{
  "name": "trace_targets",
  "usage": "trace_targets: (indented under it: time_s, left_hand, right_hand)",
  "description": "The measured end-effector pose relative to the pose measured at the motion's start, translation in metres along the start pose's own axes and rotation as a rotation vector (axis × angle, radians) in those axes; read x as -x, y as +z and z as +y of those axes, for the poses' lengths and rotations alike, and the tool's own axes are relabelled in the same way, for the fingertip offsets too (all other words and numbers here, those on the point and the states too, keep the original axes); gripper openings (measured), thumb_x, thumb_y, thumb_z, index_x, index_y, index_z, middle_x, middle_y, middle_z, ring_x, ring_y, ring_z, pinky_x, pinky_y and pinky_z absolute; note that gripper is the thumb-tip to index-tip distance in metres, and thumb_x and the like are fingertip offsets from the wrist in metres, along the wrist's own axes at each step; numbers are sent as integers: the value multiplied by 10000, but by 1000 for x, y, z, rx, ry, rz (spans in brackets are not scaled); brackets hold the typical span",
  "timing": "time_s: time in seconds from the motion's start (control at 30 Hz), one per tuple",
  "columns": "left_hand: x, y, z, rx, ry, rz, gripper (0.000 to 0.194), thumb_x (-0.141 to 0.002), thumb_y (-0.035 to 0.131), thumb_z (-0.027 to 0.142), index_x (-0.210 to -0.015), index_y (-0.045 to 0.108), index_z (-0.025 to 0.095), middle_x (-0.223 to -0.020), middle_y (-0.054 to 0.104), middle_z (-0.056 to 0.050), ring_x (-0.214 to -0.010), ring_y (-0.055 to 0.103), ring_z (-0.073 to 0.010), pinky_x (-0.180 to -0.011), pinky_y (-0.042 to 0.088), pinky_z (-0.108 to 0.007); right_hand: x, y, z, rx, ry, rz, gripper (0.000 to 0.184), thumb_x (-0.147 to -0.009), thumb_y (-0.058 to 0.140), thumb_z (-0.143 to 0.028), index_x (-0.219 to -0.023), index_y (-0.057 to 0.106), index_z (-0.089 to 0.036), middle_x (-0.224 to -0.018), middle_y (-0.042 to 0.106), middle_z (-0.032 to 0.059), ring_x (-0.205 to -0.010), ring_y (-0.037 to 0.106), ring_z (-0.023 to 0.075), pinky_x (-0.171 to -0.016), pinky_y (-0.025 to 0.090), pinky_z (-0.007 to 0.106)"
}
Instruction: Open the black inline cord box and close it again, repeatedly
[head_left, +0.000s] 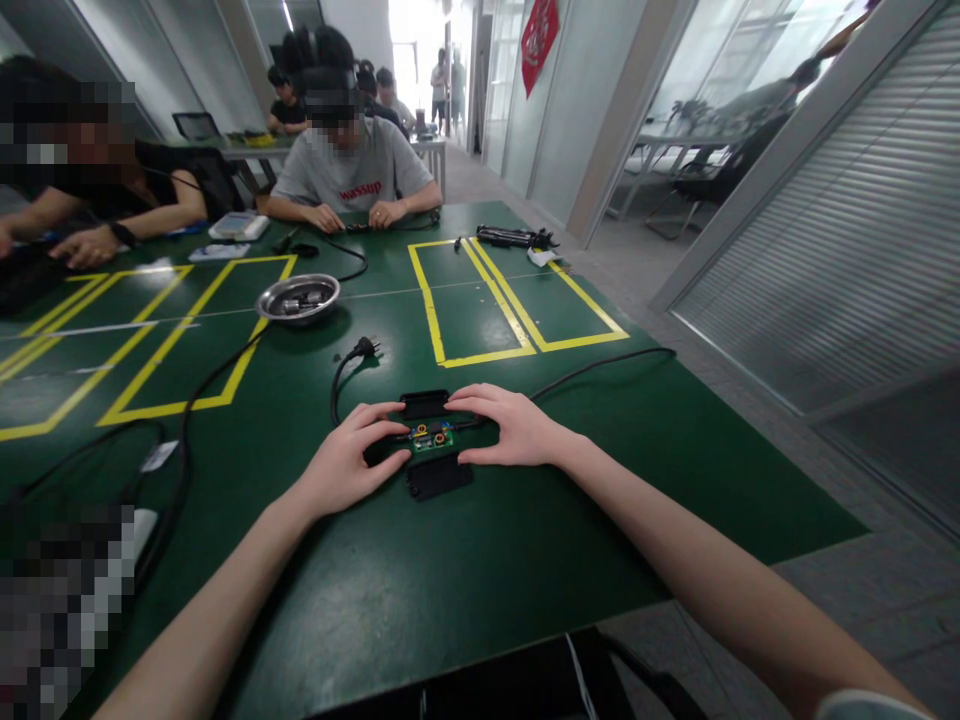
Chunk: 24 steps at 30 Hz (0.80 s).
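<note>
A small green circuit board (433, 436) with two copper-wound rings lies on the green table between my hands. Behind it is one black plastic case half (425, 403); the other black case half (440, 477) lies in front. My left hand (358, 455) rests at the board's left end, thumb and fingers apart, fingertips by the board and the rear case half. On the other side, my right hand (517, 428) is spread too, fingertips at the rear half's corner and thumb at the front half's edge. A black cable with a plug (365, 347) curves behind my left hand.
A metal bowl (298, 299) holding metal parts stands farther back. Yellow tape rectangles (491, 354) mark the table. A black folded tripod-like item (514, 237) lies at the far edge. Another black cable (600, 366) runs right. Co-workers (352, 165) sit across and at left.
</note>
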<state>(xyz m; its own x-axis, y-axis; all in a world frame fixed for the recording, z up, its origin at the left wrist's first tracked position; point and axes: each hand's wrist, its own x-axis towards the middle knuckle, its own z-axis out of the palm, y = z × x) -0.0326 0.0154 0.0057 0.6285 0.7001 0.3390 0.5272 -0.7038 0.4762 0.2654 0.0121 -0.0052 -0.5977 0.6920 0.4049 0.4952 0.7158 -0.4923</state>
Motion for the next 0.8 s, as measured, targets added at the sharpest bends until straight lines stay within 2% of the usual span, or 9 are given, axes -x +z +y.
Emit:
trace_targets:
  time_s: [0.13, 0.3, 0.47, 0.67, 0.8]
  left_hand:
    - [-1, 0, 0, 4, -18, 4, 228, -986, 577, 350, -1071, 739, 213, -1351, 677, -117, -1179, 646, -287, -1041, 560, -513]
    - [-1, 1, 0, 17, -48, 26, 287, -990, 573, 367, -1205, 700, 225, -1353, 671, -116, -1228, 644, -292, -1081, 549, -510]
    - [1, -1, 1, 23, -47, 27, 321, -953, 632, 392, -1212, 683, 211, -1302, 670, -124, -1211, 655, -292, -1076, 556, -486]
    - [3, -4, 2, 40, -17, -31, 507, -867, 757, 478, -1289, 651, 219, -1331, 642, -129, -1230, 642, -312, -1072, 554, -488]
    - [2, -3, 2, 45, -22, -21, 500, -863, 764, 463, -1288, 652, 224, -1329, 638, -127, -1228, 641, -313, -1073, 552, -496]
  right_hand:
    - [0, 0, -2, 1, -4, -6, 626, -843, 806, -487, -1387, 622, -236, -1371, 653, 136, -1260, 641, 288, -1054, 555, 484]
    - [0, 0, -3, 3, 3, -15, 629, -840, 811, -482, -1389, 622, -240, -1374, 650, 136, -1261, 642, 289, -1051, 560, 481]
    - [-1, 0, -4, 28, 6, -11, 621, -837, 812, -486, -1378, 632, -240, -1371, 651, 134, -1259, 640, 294, -1049, 560, 491]
    - [0, 2, -3, 44, -7, -1, 641, -823, 821, -487, -1370, 636, -207, -1363, 652, 153, -1244, 643, 301, -1042, 562, 500]
    - [1, 1, -5, 50, 5, -11, 648, -816, 825, -494, -1377, 631, -234, -1370, 649, 140, -1253, 638, 302, -1045, 560, 511]
